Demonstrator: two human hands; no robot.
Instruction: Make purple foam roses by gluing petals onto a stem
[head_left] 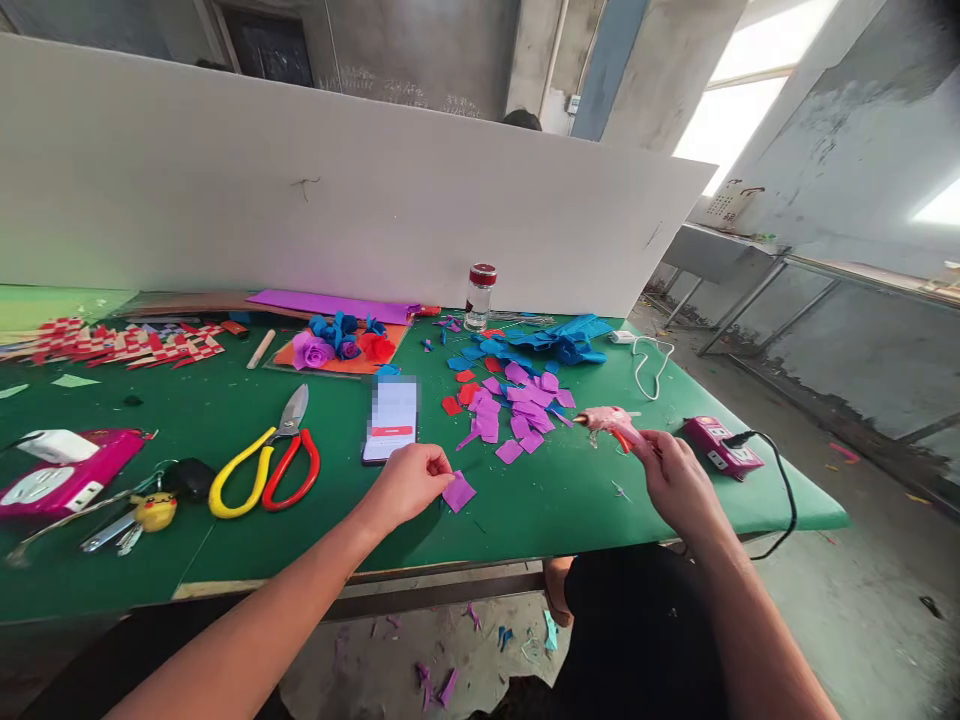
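Note:
Between the thumb and fingers of my left hand (411, 484) is a purple paper petal (459, 491), just above the green table (517, 525). My right hand (681, 488) is wrapped round the handle of a pink glue gun (611, 419), its nozzle pointing left. Left of that nozzle lies a loose pile of purple petals (531, 408), with red pieces (451, 405) and blue pieces (555, 345) behind it. A phone (391, 415) with a lit screen lies just beyond my left hand.
Scissors (279, 455) with yellow and red handles lie to the left, near a keyring with a yellow figure (155, 511). Paper flowers (337, 340) rest at the back beside a lidded glass jar (480, 298). A pink power strip (721, 446) with a black cord sits at right. A white board (360, 200) stands behind.

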